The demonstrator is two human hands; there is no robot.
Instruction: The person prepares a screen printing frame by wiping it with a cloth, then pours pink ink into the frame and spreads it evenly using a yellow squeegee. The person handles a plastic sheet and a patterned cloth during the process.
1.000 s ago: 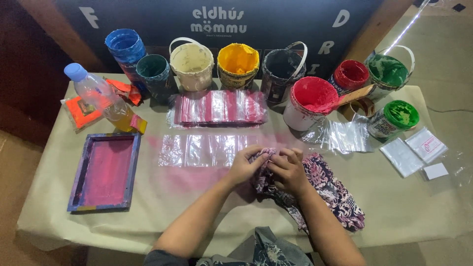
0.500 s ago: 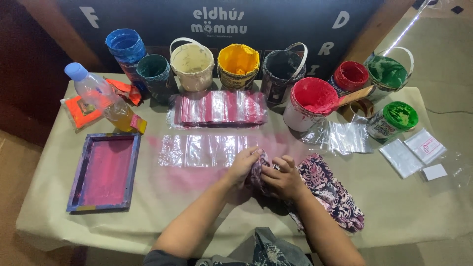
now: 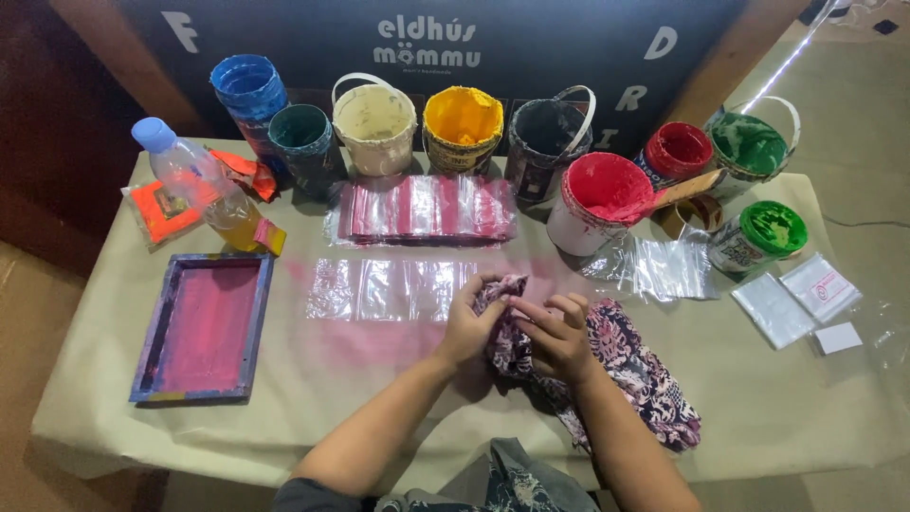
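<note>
A patterned dark purple and white cloth (image 3: 637, 372) lies on the paper-covered table (image 3: 360, 408) in front of me. My left hand (image 3: 471, 325) grips its bunched upper end. My right hand (image 3: 556, 335) presses on the same bunch from the right, fingers curled over the fabric. The rest of the cloth trails toward the lower right. A row of clear plastic bags (image 3: 387, 289) lies just left of my hands.
Several paint buckets line the back: blue (image 3: 248, 87), teal (image 3: 301, 133), cream (image 3: 375, 121), yellow (image 3: 463, 121), black (image 3: 546, 133), red (image 3: 607, 194), green (image 3: 770, 232). A pink-stained screen frame (image 3: 205, 327) lies left, a bottle (image 3: 194, 185) behind it. Pink-smeared bags (image 3: 427, 209) sit mid-table.
Both hands keep working the bunched cloth end: they have shifted slightly left and turned the fabric between them. Nothing else has moved.
</note>
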